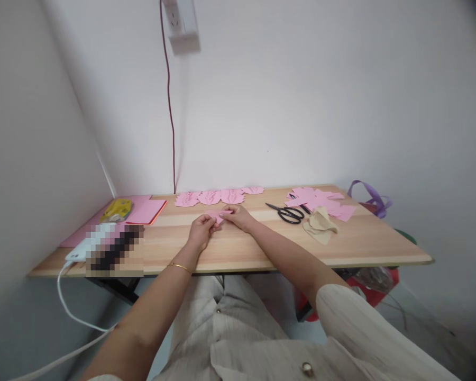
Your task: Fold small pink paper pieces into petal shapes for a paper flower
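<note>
Pink paper piece (217,214) | left hand (201,231) and right hand (240,217) both pinching it | black scissors (278,208) lying near, untouched

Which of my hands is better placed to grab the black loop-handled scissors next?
Probably your right hand: the scissors lie on its side, nearer than to your left hand. Both hands hold the small pink paper piece, though, so the right would first have to let go.

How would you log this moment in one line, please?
left hand: holding pink paper piece | right hand: holding same piece | farther back: row of pink paper cutouts | right side: black-handled scissors
</note>
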The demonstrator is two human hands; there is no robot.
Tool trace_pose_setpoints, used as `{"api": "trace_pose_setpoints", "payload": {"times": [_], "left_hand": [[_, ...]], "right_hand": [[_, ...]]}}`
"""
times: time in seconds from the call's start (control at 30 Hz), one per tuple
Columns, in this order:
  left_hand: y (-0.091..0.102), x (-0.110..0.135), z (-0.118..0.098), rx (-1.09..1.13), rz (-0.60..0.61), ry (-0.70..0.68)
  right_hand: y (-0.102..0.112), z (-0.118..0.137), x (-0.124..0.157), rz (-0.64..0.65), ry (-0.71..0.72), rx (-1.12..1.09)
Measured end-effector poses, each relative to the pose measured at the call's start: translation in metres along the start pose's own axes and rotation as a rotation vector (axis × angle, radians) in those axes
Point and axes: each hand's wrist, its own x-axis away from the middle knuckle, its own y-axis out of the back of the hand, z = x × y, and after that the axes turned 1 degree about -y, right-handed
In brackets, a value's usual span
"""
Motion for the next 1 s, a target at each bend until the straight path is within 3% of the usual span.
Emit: {"api": "trace_pose_setpoints", "payload": {"times": [0.37,0.57,1.0], "left_hand": [[0.001,-0.001,0.001,0.051,-0.019,-0.126],[0.002,0.001,0.0,0.041,-0.015,-0.101],[0.004,0.0,0.001,0.043,0.027,-0.076]], "right_hand": [[0.005,0.003,0.003,0.066,-0.022,0.068],[0.001,0.0,0.0,0.066,0.051,0.082],[0.018,0.007,0.003,0.051,-0.076,0.138]]}}
